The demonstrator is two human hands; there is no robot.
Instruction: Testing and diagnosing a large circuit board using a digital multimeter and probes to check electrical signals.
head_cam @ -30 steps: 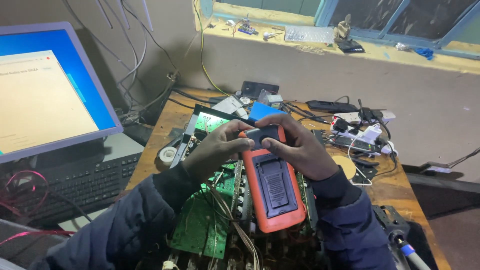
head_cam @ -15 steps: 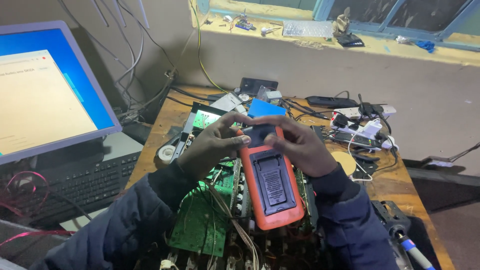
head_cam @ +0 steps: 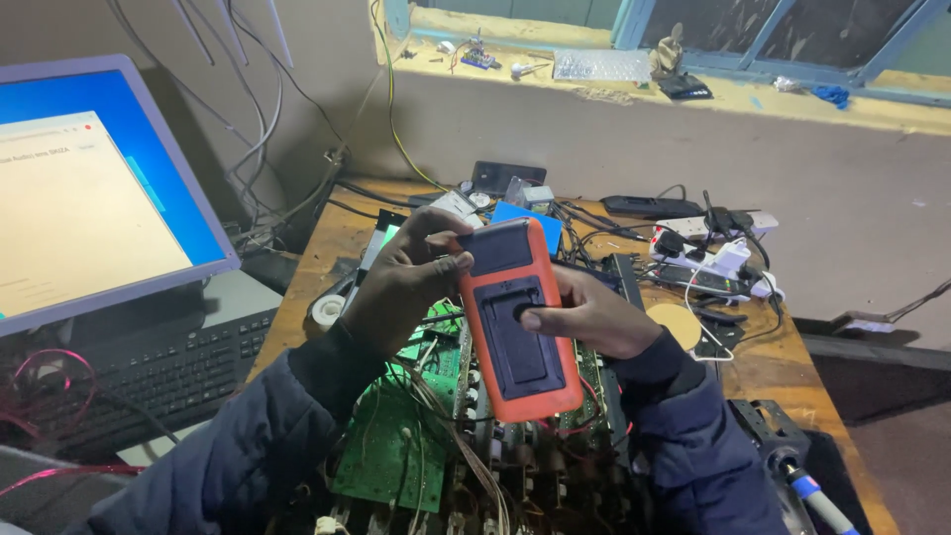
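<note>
Two hands are closed on an orange meter (head_cam: 520, 317), held back-up at frame centre: the left hand (head_cam: 401, 287) grips its top corner, the right hand (head_cam: 589, 315) its side, thumb pressed on the black panel, above a green circuit board (head_cam: 391, 446).

Dark navy jkt sleeves (head_cam: 248, 446), ribbed cuffs.

Wooden table (head_cam: 792, 362) against plain wall (head_cam: 693, 149), window (head_cam: 792, 30) apparently dark.

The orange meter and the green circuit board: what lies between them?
In the head view, the orange meter is held above the green circuit board. Between them lies a loose bundle of thin wires; the left hand and right hand hold the meter.
</note>
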